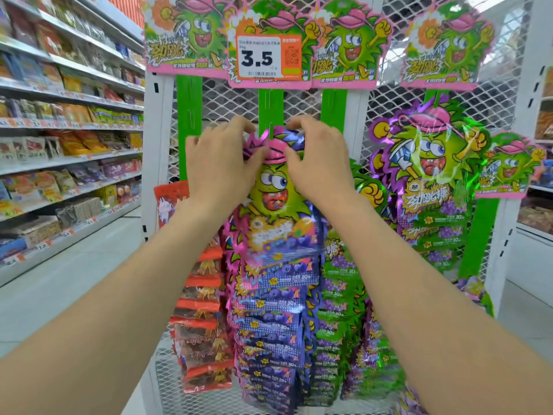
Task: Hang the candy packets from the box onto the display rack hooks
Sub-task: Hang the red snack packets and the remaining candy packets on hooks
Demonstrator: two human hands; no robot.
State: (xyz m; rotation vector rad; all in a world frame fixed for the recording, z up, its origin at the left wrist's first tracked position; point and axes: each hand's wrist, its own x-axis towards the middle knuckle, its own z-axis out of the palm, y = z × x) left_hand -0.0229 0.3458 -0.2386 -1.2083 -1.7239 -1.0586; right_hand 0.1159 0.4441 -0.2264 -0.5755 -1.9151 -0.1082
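Your left hand and right hand pinched the candy packet against the green strip, not yet hooked; other packets hung below.

Both arms reach forward; left grip and right grip pinch, apparently, thumbs meeting curled fingers.

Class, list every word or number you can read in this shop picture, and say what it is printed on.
"3.5": orange price tag.
"劲跳糖": grape candy packet.
"30": hung blue packets, unit unclear.
Held candy packet: lettering blurred.
Shelf price labels: too blurred to read.
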